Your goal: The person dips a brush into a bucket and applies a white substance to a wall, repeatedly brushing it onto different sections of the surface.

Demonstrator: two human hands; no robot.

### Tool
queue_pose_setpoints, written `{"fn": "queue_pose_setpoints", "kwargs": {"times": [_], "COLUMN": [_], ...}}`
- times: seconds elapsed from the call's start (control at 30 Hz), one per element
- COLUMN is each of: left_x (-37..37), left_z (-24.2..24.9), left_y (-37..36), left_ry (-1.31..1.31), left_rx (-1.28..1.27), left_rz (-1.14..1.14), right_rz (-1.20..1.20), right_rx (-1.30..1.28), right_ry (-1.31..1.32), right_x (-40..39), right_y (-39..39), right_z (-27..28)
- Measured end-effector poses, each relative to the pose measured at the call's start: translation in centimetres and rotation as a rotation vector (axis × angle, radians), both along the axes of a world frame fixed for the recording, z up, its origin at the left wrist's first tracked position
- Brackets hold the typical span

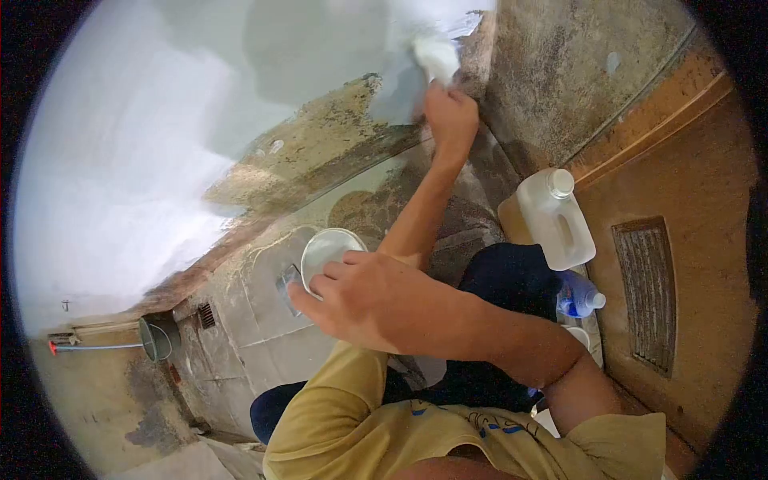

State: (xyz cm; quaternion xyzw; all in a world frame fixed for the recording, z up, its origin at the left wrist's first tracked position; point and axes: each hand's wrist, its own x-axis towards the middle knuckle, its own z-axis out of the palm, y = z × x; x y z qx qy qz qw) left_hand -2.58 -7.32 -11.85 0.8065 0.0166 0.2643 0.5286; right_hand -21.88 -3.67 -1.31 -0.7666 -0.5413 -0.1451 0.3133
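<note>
Up at the wall point(304, 48), my left hand point(452, 120) is closed around what looks like a paintbrush point(438, 58), its white head smeared by motion. The head meets the wall beside a grey patch and fresh white coating. My right arm crosses over the left one. With its fingers over the near rim, my right hand point(348, 292) grips a round white tub point(324, 246) with pale contents. Beside its fingertips shows a flat greyish piece point(288, 290), which I cannot identify. My dark-clad knee point(508, 272) is just right of the crossed arms.
A translucent jug point(552, 218) with a white cap stands at the right, near a blue-labelled plastic bottle point(578, 296) and a wooden panel with a vent grille point(646, 296). A dark bucket point(160, 338) and a blue stick point(104, 346) are far left. The tiled floor point(280, 352) is stained.
</note>
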Motion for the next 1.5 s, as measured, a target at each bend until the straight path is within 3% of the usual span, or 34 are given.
{"fn": "queue_pose_setpoints", "kwargs": {"times": [0.1, 0.2, 0.27, 0.3, 0.47, 0.53, 0.8, 1.07, 1.3, 1.5], "left_x": [-2.1, -6.2, -8.8, -10.0, -14.7, -15.5, -17.1, -17.8, -19.7, -17.5], "left_z": [0.2, -1.5, 0.3, 1.2, 4.8, 3.4, -10.0, -11.3, -4.7, 7.9], "left_y": [0.7, 6.9, 13.0, 16.2, 26.7, 29.0, 27.1, 28.1, 28.3, 24.9], "left_ry": [-0.010, 0.121, 0.543, 0.624, 0.853, 1.042, 0.841, 0.798, 0.705, 0.758], "left_rx": [0.179, 0.370, 0.476, 0.757, 0.907, 1.232, 1.288, 1.266, 1.222, 1.238], "left_rz": [-0.157, -0.428, -0.541, -0.529, -0.600, -0.698, -0.727, -0.716, -0.675, -0.486], "right_rz": [-0.006, -0.024, -0.050, -0.053, 0.019, -0.031, -0.062, -0.073, -0.080, -0.056], "right_rx": [-0.057, -0.050, 0.005, -0.012, -0.107, -0.090, -0.075, -0.085, -0.072, 0.096], "right_ry": [0.046, 0.095, 0.095, 0.083, 0.119, 0.038, 0.012, 0.045, -0.060, -0.042], "right_x": [-0.4, -0.9, -1.2, -1.4, -0.9, -0.8, -1.6, -2.1, -2.4, -3.0], "right_y": [-0.3, -0.6, -0.9, -1.3, -1.9, -1.0, -0.4, -0.3, 0.4, -0.4], "right_z": [0.9, 1.0, 1.0, 1.3, 1.4, 0.2, 0.1, 0.6, 0.0, 1.6]}}
